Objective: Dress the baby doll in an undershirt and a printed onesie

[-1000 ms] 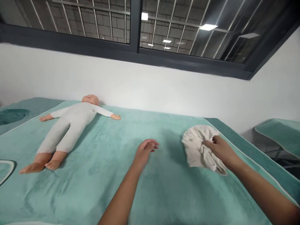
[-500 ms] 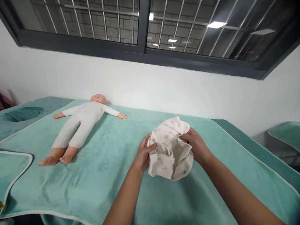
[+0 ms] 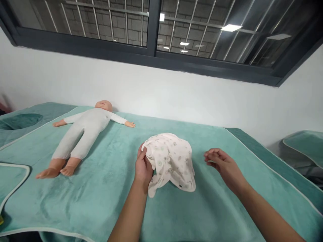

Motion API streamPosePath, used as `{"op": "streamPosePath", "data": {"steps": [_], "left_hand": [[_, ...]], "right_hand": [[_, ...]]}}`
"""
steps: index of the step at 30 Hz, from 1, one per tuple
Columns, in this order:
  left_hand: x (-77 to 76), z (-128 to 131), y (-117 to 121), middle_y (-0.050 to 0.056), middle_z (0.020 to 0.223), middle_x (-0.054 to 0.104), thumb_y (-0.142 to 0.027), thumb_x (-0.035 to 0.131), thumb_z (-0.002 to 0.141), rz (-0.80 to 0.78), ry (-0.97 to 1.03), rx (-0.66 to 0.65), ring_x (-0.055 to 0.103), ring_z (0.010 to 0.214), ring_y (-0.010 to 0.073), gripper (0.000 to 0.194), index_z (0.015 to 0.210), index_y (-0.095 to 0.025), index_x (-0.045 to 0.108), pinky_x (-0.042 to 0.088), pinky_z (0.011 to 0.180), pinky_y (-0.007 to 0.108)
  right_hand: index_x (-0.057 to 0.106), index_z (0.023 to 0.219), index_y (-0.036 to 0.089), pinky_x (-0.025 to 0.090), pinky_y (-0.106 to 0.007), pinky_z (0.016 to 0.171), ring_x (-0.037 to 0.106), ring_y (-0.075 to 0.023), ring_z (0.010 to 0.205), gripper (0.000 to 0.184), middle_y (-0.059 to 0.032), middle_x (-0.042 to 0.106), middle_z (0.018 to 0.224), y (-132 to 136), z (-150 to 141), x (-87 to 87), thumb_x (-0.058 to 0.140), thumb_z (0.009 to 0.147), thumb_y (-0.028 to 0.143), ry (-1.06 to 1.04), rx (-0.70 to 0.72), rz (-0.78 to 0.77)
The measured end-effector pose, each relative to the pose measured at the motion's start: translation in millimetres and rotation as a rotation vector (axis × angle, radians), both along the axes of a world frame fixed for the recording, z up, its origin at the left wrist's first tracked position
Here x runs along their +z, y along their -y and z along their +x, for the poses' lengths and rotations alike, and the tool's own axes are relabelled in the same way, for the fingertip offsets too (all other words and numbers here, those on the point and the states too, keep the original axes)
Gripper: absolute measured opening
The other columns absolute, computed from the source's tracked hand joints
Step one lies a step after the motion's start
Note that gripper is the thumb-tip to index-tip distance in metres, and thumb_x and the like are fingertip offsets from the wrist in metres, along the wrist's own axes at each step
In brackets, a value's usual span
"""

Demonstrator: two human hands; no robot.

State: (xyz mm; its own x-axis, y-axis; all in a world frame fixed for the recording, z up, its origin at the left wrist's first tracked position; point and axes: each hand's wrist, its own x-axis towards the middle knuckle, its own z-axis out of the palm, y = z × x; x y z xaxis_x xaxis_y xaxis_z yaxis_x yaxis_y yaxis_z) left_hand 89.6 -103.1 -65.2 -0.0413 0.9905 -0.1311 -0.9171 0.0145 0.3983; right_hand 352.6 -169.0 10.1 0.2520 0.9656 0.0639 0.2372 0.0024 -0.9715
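A bunched white baby garment (image 3: 174,158) with small printed motifs hangs over the mat near the middle of the head view. Its cut is hard to make out in the folds. My left hand (image 3: 144,164) grips its left side, thumb in front and the other fingers hidden behind the cloth. To the right, apart from the garment, my right hand (image 3: 219,161) is empty, its fingers loosely bent. A baby doll (image 3: 87,129) in a white bodysuit lies on its back at the left, arms spread and feet toward me.
A green plush mat (image 3: 111,188) with pale piping covers the surface. A white wall (image 3: 176,94) stands behind it, below a dark-framed window (image 3: 153,60) with metal bars. At the far right is another green padded piece (image 3: 305,144).
My right hand brought the garment from the right to the middle, where both hands held it. Since then my right hand has let go and moved right, while the left keeps hold.
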Motion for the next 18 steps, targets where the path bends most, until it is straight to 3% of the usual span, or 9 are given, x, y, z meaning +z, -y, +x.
{"op": "streamPosePath", "data": {"steps": [3, 5, 7, 9, 12, 15, 18], "left_hand": [[1.4, -0.4, 3.3, 0.006, 0.126, 0.065, -0.025, 0.065, 0.085, 0.076, 0.021, -0.044, 0.060, 0.118, 0.0201, 0.046, 0.130, -0.027, 0.055, 0.046, 0.102, 0.034], [3.7, -0.4, 7.9, 0.005, 0.128, 0.064, -0.021, 0.068, 0.082, 0.115, -0.006, -0.113, 0.061, 0.117, 0.0198, 0.054, 0.133, -0.030, 0.052, 0.047, 0.100, 0.033], [6.1, -0.7, 12.9, 0.005, 0.127, 0.065, -0.015, 0.072, 0.076, 0.132, -0.066, -0.179, 0.062, 0.115, 0.0208, 0.067, 0.137, -0.031, 0.049, 0.048, 0.098, 0.034], [7.3, -2.3, 16.3, 0.005, 0.126, 0.065, -0.012, 0.075, 0.071, 0.158, -0.118, -0.229, 0.062, 0.116, 0.0230, 0.079, 0.140, -0.033, 0.045, 0.049, 0.098, 0.036], [4.5, -10.0, 16.1, 0.006, 0.128, 0.064, -0.015, 0.078, 0.068, 0.180, -0.158, -0.240, 0.062, 0.116, 0.0250, 0.079, 0.139, -0.033, 0.046, 0.049, 0.098, 0.038], [-1.4, -24.8, 14.2, 0.007, 0.117, 0.068, -0.017, 0.081, 0.064, 0.130, -0.224, -0.202, 0.067, 0.102, 0.0230, 0.063, 0.123, -0.024, 0.058, 0.053, 0.089, 0.033], [2.6, -40.8, 20.4, 0.003, 0.086, 0.071, -0.020, 0.084, 0.060, 0.067, -0.397, -0.228, 0.067, 0.071, 0.0159, 0.049, 0.105, -0.018, 0.064, 0.053, 0.065, 0.025]], "right_hand": [[0.062, 0.099, 0.022, 0.050, -0.039, 0.087, 0.062, -0.0221, 0.093, 0.027, -0.0073, 0.066, 0.105, 17.4, -36.0, -11.5, 0.064, 0.082, 0.044, 0.314, 0.205, -0.001], [0.057, 0.119, 0.026, 0.045, -0.041, 0.098, 0.056, -0.0248, 0.112, 0.046, -0.0080, 0.058, 0.127, 23.3, -65.7, -22.4, 0.070, 0.078, 0.042, 0.430, 0.319, 0.086], [0.049, 0.130, 0.026, 0.044, -0.040, 0.098, 0.054, -0.0247, 0.116, 0.061, -0.0086, 0.055, 0.132, 21.1, -91.7, -31.8, 0.072, 0.076, 0.039, 0.441, 0.338, 0.109], [0.052, 0.124, 0.022, 0.048, -0.036, 0.087, 0.059, -0.0224, 0.101, 0.049, -0.0074, 0.062, 0.117, 12.8, -108.6, -36.6, 0.067, 0.079, 0.035, 0.435, 0.295, 0.051], [0.059, 0.094, 0.020, 0.044, -0.029, 0.067, 0.054, -0.0163, 0.073, 0.017, -0.0001, 0.062, 0.082, 0.0, -113.2, -31.5, 0.056, 0.085, 0.034, 0.474, 0.258, -0.021], [0.057, 0.080, 0.020, 0.037, -0.025, 0.058, 0.046, -0.0129, 0.064, 0.025, 0.0036, 0.052, 0.068, -3.6, -98.8, -12.9, 0.049, 0.091, 0.040, 0.459, 0.268, 0.007], [0.059, 0.080, 0.020, 0.036, -0.024, 0.056, 0.045, -0.0125, 0.063, 0.030, 0.0032, 0.051, 0.068, 0.6, -79.2, 12.3, 0.046, 0.093, 0.043, 0.482, 0.271, 0.069]]}}
